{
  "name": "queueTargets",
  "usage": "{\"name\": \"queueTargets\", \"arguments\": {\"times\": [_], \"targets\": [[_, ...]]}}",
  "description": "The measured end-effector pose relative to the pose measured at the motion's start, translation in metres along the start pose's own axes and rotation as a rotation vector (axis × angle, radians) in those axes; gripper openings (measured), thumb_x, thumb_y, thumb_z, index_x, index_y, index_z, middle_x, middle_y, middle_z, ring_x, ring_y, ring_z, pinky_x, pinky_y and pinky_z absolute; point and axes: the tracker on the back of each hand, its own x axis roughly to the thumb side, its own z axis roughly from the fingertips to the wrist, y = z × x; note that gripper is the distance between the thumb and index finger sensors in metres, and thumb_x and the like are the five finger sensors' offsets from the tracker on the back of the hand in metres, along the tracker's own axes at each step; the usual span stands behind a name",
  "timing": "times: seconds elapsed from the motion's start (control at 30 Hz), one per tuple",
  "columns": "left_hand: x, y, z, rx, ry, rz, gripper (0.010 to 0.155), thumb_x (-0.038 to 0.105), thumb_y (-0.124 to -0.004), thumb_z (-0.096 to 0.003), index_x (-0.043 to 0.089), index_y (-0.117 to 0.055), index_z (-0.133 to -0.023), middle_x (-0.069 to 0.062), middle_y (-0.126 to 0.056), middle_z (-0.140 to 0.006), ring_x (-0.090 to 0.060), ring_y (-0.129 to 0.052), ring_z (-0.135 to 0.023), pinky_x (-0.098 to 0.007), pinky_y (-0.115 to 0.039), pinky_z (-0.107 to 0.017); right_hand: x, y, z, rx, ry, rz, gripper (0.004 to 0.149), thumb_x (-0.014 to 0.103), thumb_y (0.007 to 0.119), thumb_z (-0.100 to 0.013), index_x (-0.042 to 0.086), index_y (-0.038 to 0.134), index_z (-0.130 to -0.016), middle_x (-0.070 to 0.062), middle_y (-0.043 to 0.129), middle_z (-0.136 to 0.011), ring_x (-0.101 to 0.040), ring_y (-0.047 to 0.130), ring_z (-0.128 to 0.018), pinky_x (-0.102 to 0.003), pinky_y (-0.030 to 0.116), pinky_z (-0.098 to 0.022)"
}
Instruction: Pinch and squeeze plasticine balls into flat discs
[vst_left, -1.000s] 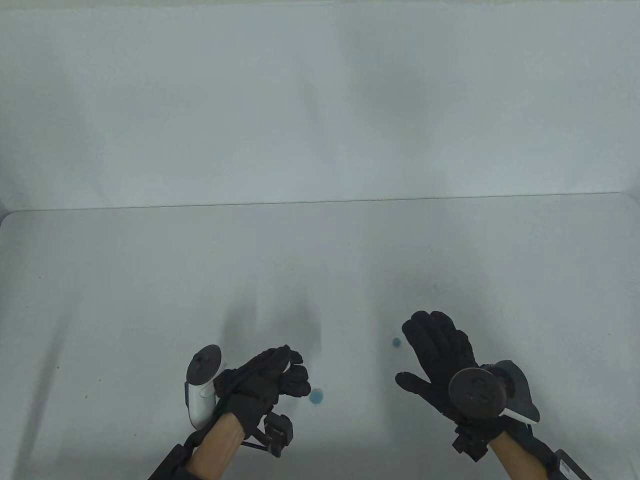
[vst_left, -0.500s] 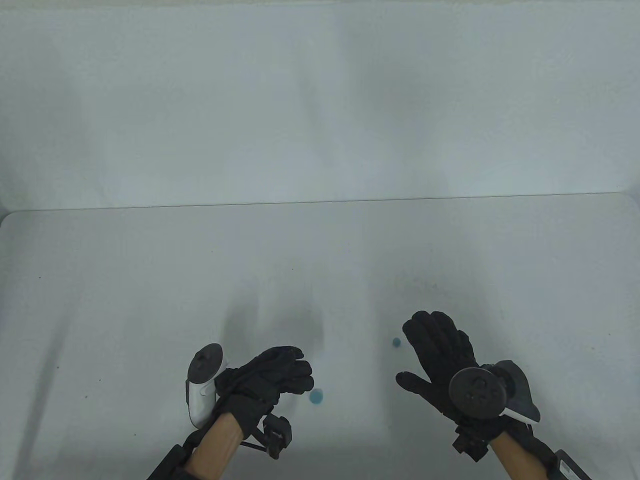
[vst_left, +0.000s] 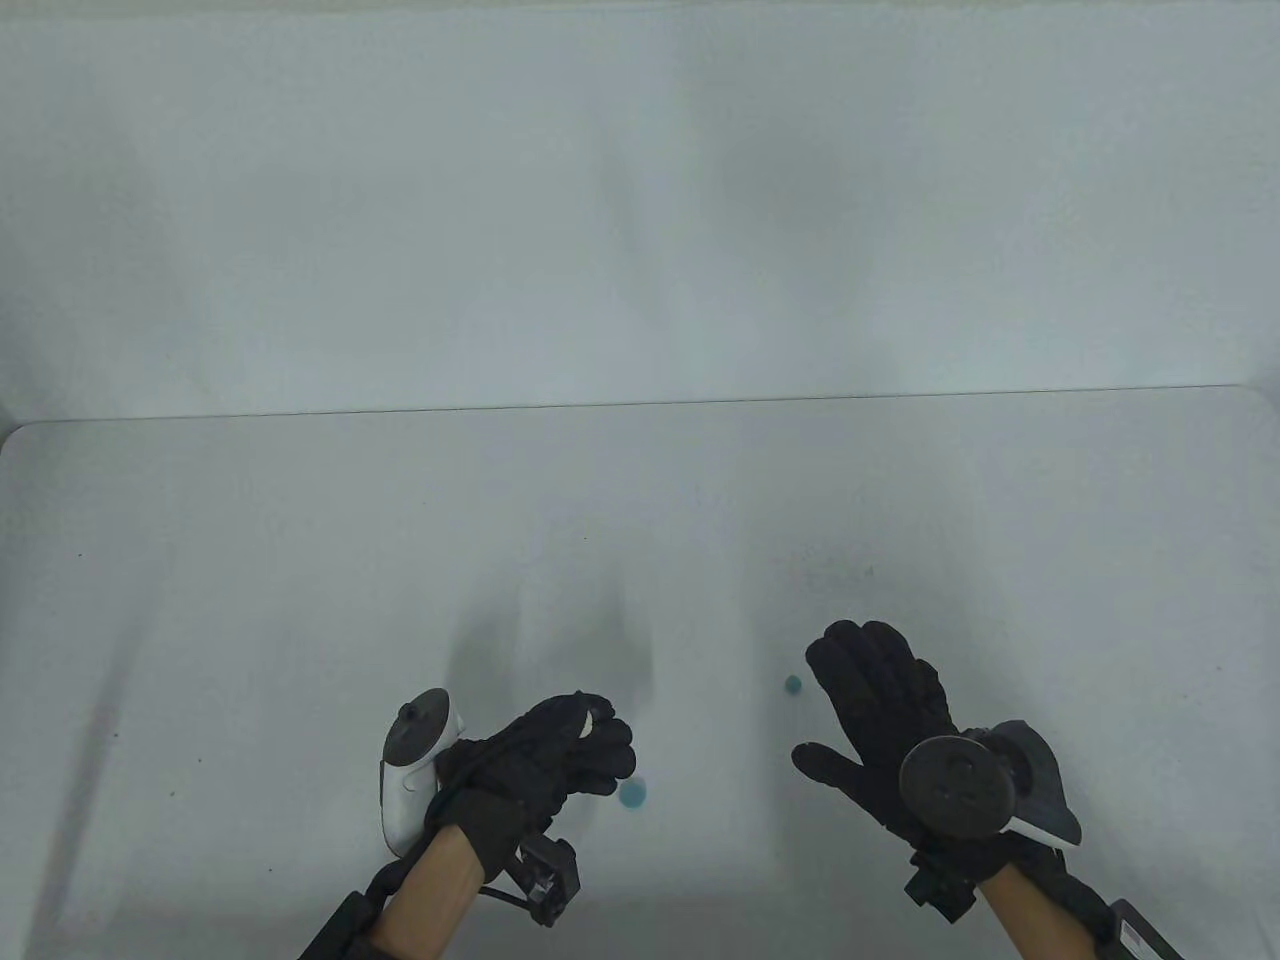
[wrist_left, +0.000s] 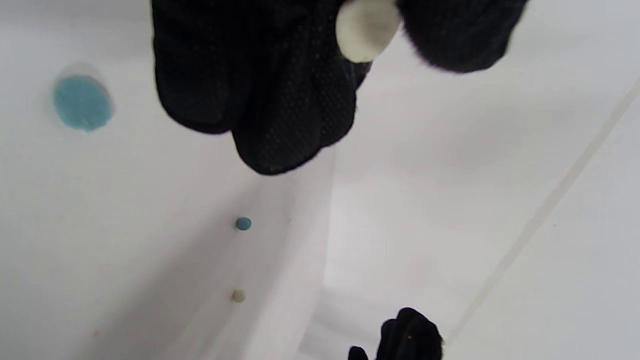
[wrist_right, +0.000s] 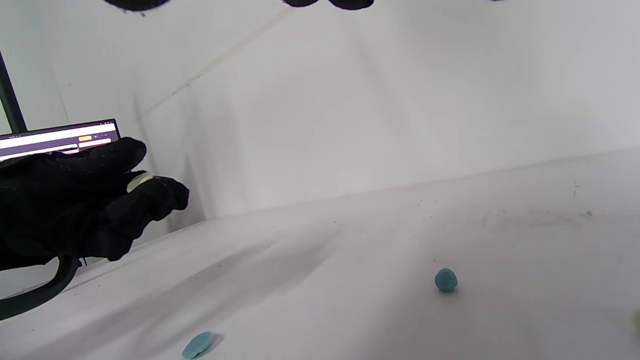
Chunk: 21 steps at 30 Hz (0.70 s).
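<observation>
My left hand (vst_left: 602, 724) hovers just above the table and pinches a small cream plasticine piece (vst_left: 598, 712) between thumb and fingers; the piece looks flattened in the left wrist view (wrist_left: 367, 30) and also shows in the right wrist view (wrist_right: 140, 181). A flat blue disc (vst_left: 632, 793) lies on the table just right of that hand. A small blue ball (vst_left: 793, 685) sits next to the fingers of my right hand (vst_left: 815, 705), which is spread open, palm down and empty. A small cream ball (wrist_left: 238, 296) lies beyond the blue ball (wrist_left: 243, 223); my right hand hides it in the table view.
The white table (vst_left: 300, 560) ends at a back edge against a white backdrop (vst_left: 640, 200). A lit laptop screen (wrist_right: 55, 140) shows behind my left hand in the right wrist view.
My left hand has shifted slightly right and down, and its fingers have turned so the cream piece now shows between them. The right hand, disc and ball have not moved.
</observation>
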Motion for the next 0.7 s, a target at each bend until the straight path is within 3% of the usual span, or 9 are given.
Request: {"name": "queueTargets", "arguments": {"times": [0.13,0.37,0.43,0.53,0.6,0.7], "targets": [[0.003,0.0,0.001,0.02,-0.01,-0.04,0.046,0.033,-0.077,-0.0512,0.006,-0.08,-0.088,-0.009,-0.099,-0.07,-0.019,-0.112,-0.051,-0.038,-0.093,-0.048,0.0,-0.001,0.0,-0.004,-0.002,-0.002,0.081,0.065,0.051,-0.056,0.013,0.033,-0.116,-0.018,0.032,-0.123,-0.052,0.035,-0.11,-0.074,0.045,-0.07],[0.007,0.0,0.003,0.07,-0.025,-0.094,0.044,0.038,-0.083,-0.0463,0.007,-0.089,-0.077,-0.003,-0.105,-0.054,-0.01,-0.115,-0.033,-0.03,-0.098,-0.038,0.0,0.0,0.0,0.0,-0.002,0.0,0.081,0.065,0.051,-0.056,0.013,0.033,-0.116,-0.018,0.032,-0.123,-0.053,0.034,-0.11,-0.074,0.045,-0.07],[0.004,0.001,0.003,0.073,0.013,-0.062,0.044,0.035,-0.08,-0.0483,0.005,-0.085,-0.08,-0.004,-0.102,-0.059,-0.012,-0.113,-0.038,-0.033,-0.096,-0.042,0.0,0.0,0.0,-0.003,-0.002,0.001,0.081,0.065,0.051,-0.056,0.013,0.033,-0.116,-0.018,0.032,-0.123,-0.053,0.034,-0.11,-0.074,0.045,-0.07],[-0.001,0.001,0.003,0.065,0.045,-0.011,0.049,0.032,-0.072,-0.0539,0.003,-0.069,-0.093,-0.012,-0.087,-0.077,-0.022,-0.101,-0.057,-0.044,-0.083,-0.054,0.0,0.0,0.0,-0.003,-0.002,-0.003,0.081,0.065,0.051,-0.056,0.014,0.033,-0.116,-0.018,0.032,-0.123,-0.052,0.034,-0.11,-0.074,0.045,-0.07],[-0.003,-0.001,0.001,-0.011,0.024,0.022,0.07,0.044,-0.067,-0.0548,-0.004,-0.052,-0.103,-0.02,-0.074,-0.091,-0.031,-0.091,-0.072,-0.05,-0.074,-0.061,0.0,0.0,0.0,0.0,-0.001,-0.001,0.081,0.065,0.051,-0.056,0.013,0.033,-0.116,-0.018,0.032,-0.123,-0.053,0.034,-0.11,-0.074,0.045,-0.07],[-0.005,-0.002,0.0,-0.042,0.019,0.089,0.079,0.055,-0.063,-0.0533,-0.005,-0.054,-0.104,-0.023,-0.075,-0.093,-0.037,-0.091,-0.075,-0.053,-0.073,-0.062,0.0,0.0,0.0,-0.006,-0.002,-0.003,0.081,0.065,0.051,-0.056,0.013,0.033,-0.116,-0.018,0.032,-0.123,-0.052,0.034,-0.11,-0.074,0.045,-0.07]]}}
